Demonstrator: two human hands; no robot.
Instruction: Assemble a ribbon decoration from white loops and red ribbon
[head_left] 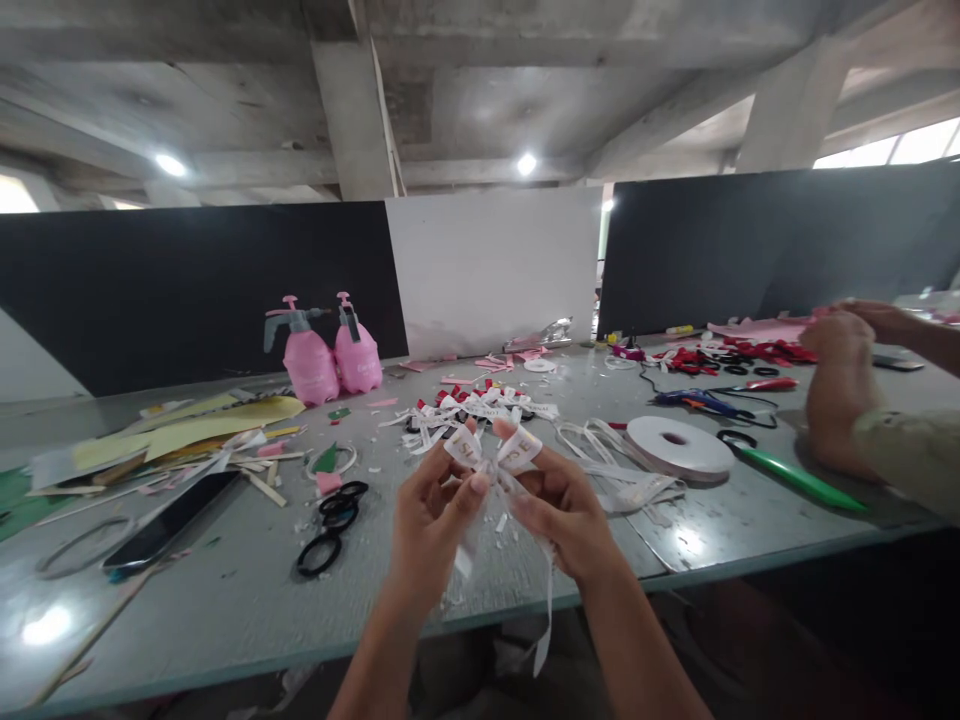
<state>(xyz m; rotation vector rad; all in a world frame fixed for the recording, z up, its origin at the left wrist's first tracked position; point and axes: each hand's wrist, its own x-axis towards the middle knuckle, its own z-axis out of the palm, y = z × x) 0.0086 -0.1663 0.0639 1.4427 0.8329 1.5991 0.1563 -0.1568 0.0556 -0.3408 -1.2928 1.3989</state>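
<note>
Both my hands are raised over the front edge of the grey table (225, 610) and pinch a white printed ribbon bow (495, 455) between them. My left hand (431, 520) grips the bow's left loop and knot with closed fingers. My right hand (562, 510) holds the right loop, and the ribbon tails hang down past the table edge. A pile of finished white and red bows (472, 410) lies just behind my hands. A white ribbon spool (679, 445) lies flat to the right, loose ribbon trailing from it.
Black scissors (334, 520) and a dark phone (169, 525) lie to the left near yellow paper (187, 425). Two pink spray bottles (330, 355) stand at the back. On the right, another person's arms (840, 390) work beside green-handled scissors (795, 475) and red scraps (750, 352).
</note>
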